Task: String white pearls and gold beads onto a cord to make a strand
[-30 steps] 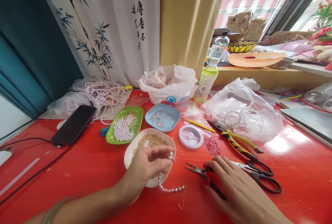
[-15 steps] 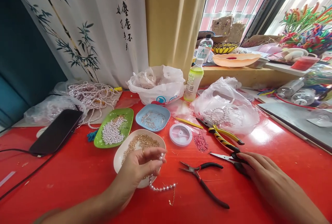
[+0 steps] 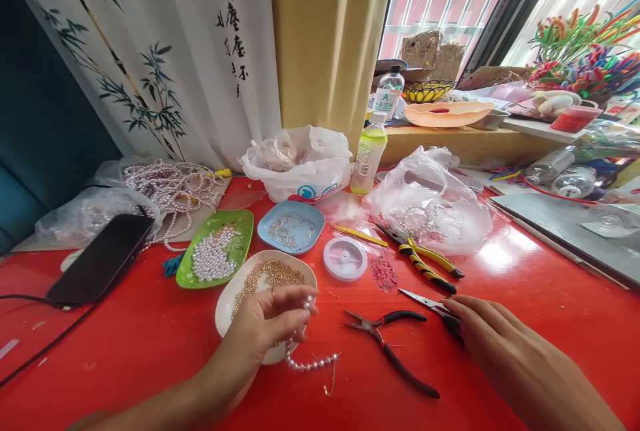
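My left hand (image 3: pixel 280 321) pinches one end of a pearl bead bracelet (image 3: pixel 313 364) between thumb and fingers, in front of the cream dish (image 3: pixel 225 304) of gold beads. The strand hangs down to a short gold extender chain (image 3: pixel 330 381) at its other end. At the right, my right hand (image 3: pixel 495 344) is closed over the black handles of a pair of scissors (image 3: pixel 430 303); the fingers hide most of the handles. The silver blades point left and look closed. Between my hands lie splayed pliers (image 3: pixel 385 344) with dark handles.
Behind are a green dish (image 3: pixel 247 234) of white pearls, a blue dish (image 3: pixel 265 238) of metal pins, a round clear case (image 3: pixel 345 259), pink beads (image 3: pixel 384 273), yellow tweezers (image 3: pixel 360 236) and yellow-black pliers (image 3: pixel 425 261). A phone (image 3: pixel 100 258) with a cable lies left.
My right hand has moved slightly left and closed further over the scissors' handles, and the scissors have shifted a little. My left hand keeps its pinch on the bracelet. The view has turned slightly.
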Tool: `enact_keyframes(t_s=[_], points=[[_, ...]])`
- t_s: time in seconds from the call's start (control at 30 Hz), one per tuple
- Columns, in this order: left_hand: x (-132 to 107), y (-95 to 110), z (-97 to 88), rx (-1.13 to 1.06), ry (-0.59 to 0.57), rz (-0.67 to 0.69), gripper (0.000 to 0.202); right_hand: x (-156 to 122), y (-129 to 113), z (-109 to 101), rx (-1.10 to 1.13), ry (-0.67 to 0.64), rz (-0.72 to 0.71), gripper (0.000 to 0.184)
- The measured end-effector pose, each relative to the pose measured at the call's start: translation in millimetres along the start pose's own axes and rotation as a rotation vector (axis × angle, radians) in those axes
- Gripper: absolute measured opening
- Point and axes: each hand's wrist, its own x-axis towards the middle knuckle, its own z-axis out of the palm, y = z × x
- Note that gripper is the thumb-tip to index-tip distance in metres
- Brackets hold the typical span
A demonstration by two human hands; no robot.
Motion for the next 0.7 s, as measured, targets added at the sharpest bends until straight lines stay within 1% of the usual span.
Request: enact_keyframes(t_s=[0.1, 0.23, 0.3, 0.4, 0.53, 0.6, 0.7], points=[[0, 0, 0.3, 0.010, 0.000, 0.000, 0.028, 13, -4, 3, -0.006, 0.021, 0.028, 0.033], [-1, 0, 0.7, 0.007, -0.001, 0.002, 0.027, 42, 3, 11, -0.035, 0.083, 0.114, 0.032], [-1, -1, 0.3, 0.005, -0.010, 0.000, 0.028, 62, 5, 12, 0.012, 0.039, 0.117, 0.029], [-1, -4, -0.4, 0.005, -0.013, 0.004, 0.028, 100, -1, 14, 0.080, -0.060, 0.074, 0.026], [1, -5, 0.3, -0.022, -0.021, 0.011, 0.029, 148, -17, 26, 0.073, -0.101, -0.005, 0.022], [1, -4, 0.6, -0.029, -0.026, 0.016, 0.029, 165, -23, 34, 0.065, -0.113, -0.036, 0.021], [1, -3, 0.4, -0.017, -0.027, 0.016, 0.029, 175, -27, 42, 0.047, -0.117, -0.050, 0.021]])
